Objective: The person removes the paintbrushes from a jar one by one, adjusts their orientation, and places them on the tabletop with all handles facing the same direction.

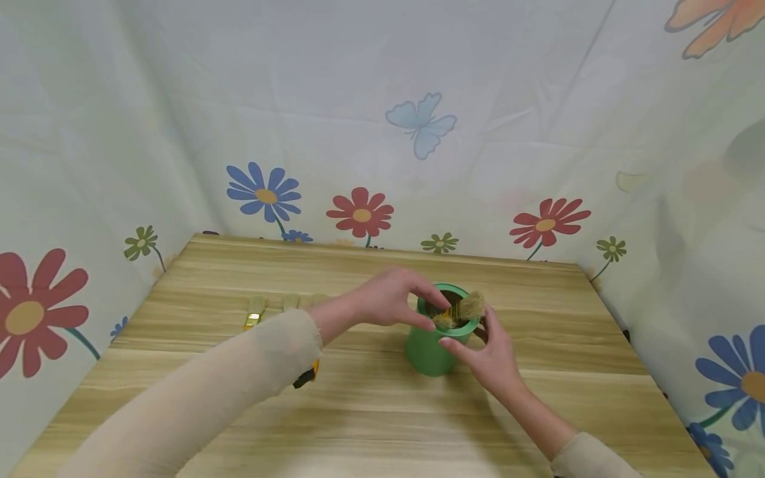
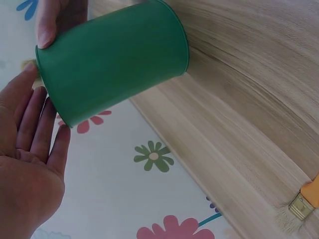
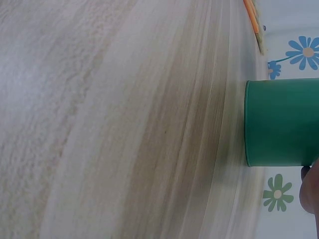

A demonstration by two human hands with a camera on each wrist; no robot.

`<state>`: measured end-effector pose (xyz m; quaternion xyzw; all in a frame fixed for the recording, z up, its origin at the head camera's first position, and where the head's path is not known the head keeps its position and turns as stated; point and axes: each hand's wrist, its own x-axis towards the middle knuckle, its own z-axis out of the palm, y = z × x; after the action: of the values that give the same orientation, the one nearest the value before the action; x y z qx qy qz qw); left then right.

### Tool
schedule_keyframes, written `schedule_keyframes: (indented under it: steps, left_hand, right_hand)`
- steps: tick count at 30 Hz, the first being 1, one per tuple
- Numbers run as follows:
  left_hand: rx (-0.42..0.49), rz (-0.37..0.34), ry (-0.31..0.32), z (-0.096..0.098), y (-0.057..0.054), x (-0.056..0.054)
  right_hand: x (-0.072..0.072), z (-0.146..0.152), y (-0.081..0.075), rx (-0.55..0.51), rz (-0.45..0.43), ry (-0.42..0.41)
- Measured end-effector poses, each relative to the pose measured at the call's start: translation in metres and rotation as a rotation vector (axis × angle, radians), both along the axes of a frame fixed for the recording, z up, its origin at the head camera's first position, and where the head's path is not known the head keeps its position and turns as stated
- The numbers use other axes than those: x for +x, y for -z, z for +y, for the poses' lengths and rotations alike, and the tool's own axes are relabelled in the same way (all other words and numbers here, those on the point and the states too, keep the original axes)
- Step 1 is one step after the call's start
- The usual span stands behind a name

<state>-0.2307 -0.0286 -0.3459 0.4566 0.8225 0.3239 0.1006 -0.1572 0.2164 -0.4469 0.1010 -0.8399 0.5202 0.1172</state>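
A green cylindrical container (image 1: 431, 352) stands upright on the wooden table. Two paintbrushes lean in it, bristles up; the larger bristle head (image 1: 472, 305) rests toward the right rim, the smaller (image 1: 443, 322) toward the front. Over the mouth reaches my left hand (image 1: 391, 299), its thumb and fingers spread apart near the rim. In the left wrist view the fingers of that hand (image 2: 32, 144) look relaxed and extended beside the rim. My right hand (image 1: 493, 355) grips the container from the right near the top, thumb in front. The brush handles are hidden inside.
Several paintbrushes lie on the table to the left, one with pale bristles and an orange handle (image 1: 254, 313); my left sleeve partly covers them. A black handle end (image 1: 306, 376) shows below the forearm. Flower-printed cloth (image 1: 418, 199) surrounds the table (image 1: 382, 431).
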Motion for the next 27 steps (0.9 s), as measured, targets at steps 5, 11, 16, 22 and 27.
schedule_keyframes:
  steps: [5,11,16,22,27]
  left_hand:
    - [-0.005,0.012,-0.002,0.0023,0.0011,-0.0009]
    - [-0.015,0.061,-0.006,0.0054,0.0031,-0.0015]
    - [-0.008,0.083,-0.033,0.0062,0.0033,-0.0015]
    - [0.055,0.028,-0.089,0.0044,0.0026,-0.0053]
    - [0.133,-0.082,-0.12,0.0012,0.0019,-0.0098]
  right_hand:
    - [0.0003,-0.0003,0.0003,0.004,-0.008,0.002]
    - [0.0005,-0.0004,-0.0009,-0.001,-0.006,0.002]
    - [-0.0003,-0.0005,-0.0001,-0.004,-0.006,0.003]
    - [-0.001,-0.0007,0.0013,-0.001,0.004,0.007]
    - [-0.0009,-0.001,0.0014,0.006,0.002,0.016]
